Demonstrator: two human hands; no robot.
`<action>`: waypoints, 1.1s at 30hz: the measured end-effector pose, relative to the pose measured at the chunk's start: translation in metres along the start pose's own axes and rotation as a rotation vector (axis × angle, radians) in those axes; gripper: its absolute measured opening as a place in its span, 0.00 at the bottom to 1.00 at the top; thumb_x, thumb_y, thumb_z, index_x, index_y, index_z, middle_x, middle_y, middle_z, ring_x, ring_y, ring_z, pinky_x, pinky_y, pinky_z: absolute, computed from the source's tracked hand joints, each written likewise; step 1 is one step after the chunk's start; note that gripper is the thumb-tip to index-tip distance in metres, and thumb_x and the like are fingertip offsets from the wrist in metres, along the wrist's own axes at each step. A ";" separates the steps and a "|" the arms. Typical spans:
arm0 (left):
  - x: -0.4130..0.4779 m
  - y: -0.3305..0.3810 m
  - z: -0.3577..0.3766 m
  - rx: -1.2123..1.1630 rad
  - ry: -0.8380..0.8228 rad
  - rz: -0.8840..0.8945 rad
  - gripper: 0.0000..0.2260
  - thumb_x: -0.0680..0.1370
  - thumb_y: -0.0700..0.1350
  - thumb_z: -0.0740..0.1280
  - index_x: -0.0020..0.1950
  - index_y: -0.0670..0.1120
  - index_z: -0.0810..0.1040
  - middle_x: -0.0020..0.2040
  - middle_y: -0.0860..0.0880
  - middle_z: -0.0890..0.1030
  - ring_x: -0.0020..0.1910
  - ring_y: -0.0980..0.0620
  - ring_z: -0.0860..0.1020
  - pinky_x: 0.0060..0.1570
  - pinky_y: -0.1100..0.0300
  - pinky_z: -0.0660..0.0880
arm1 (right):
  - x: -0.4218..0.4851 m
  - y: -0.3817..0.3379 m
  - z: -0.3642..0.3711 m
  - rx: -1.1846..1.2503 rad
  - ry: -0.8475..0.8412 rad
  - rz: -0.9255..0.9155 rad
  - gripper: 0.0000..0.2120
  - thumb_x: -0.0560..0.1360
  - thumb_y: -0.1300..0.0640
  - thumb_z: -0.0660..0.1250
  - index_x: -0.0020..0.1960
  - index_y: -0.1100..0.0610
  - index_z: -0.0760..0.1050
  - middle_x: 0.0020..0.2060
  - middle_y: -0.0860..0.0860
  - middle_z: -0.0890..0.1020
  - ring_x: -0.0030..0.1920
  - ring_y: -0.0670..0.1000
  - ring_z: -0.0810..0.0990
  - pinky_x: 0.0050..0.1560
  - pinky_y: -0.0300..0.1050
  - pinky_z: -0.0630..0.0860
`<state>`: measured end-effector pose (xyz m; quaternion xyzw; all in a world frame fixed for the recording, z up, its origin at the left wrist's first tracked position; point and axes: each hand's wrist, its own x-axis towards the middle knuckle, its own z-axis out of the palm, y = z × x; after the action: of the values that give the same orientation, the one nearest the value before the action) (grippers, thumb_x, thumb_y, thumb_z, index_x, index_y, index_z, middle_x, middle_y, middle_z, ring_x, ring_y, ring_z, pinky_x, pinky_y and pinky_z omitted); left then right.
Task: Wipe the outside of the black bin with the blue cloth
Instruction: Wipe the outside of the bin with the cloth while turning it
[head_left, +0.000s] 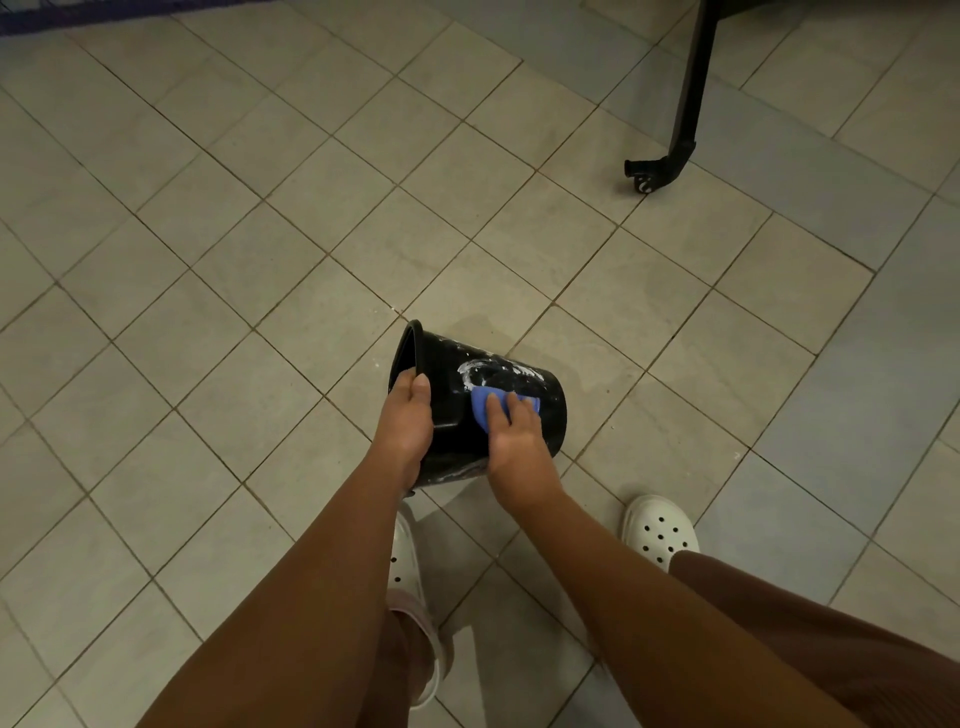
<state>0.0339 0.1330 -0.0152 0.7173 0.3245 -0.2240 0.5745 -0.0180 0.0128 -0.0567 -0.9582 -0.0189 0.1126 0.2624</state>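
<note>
From my remote seat, the biggest thing in view is the tiled floor (208, 260), pale square tiles with dark grout running diagonally. At the top right stands a black frame leg (688, 104) that ends in a small castor (644, 179), well apart from the work.

The black bin (545, 415) is low in the middle, tipped onto its side with its mouth facing left and its base to the right. I only get a narrow sliver of the dark inside, so I cannot tell whether anything is in it, or whether it rests on the tiles. White smears (475, 371) streak its upper wall.

The left hand (405, 421) grips the bin at the rim, thumb on the outer wall and fingers hooked inside. The right hand (519, 441) has its fingers curled over the blue cloth (480, 402), holding it against the bin's outer wall just below the smears.

Two white clogs (660, 530) stand on the tiles near the bin
</note>
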 end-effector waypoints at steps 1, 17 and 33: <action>0.001 0.001 -0.001 -0.006 0.003 -0.011 0.17 0.86 0.49 0.52 0.72 0.49 0.70 0.60 0.43 0.78 0.58 0.42 0.78 0.60 0.42 0.76 | -0.002 0.002 0.000 -0.005 0.020 0.004 0.32 0.73 0.65 0.67 0.73 0.62 0.57 0.68 0.65 0.64 0.68 0.65 0.63 0.69 0.57 0.65; 0.001 0.005 0.005 0.011 0.028 -0.057 0.17 0.85 0.52 0.52 0.69 0.47 0.71 0.63 0.41 0.77 0.61 0.41 0.77 0.63 0.39 0.74 | -0.028 0.033 0.019 0.244 0.057 -0.183 0.35 0.71 0.71 0.65 0.74 0.56 0.57 0.73 0.56 0.60 0.74 0.59 0.52 0.72 0.58 0.52; 0.002 -0.002 0.005 0.040 -0.001 0.065 0.17 0.87 0.46 0.51 0.73 0.50 0.70 0.63 0.46 0.76 0.58 0.49 0.74 0.46 0.61 0.71 | -0.025 0.014 0.021 0.102 0.075 -0.147 0.38 0.61 0.77 0.71 0.69 0.65 0.66 0.67 0.65 0.68 0.68 0.64 0.65 0.63 0.61 0.67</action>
<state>0.0343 0.1283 -0.0192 0.7387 0.2961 -0.2119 0.5672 -0.0473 0.0087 -0.0761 -0.9432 -0.0735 0.0577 0.3189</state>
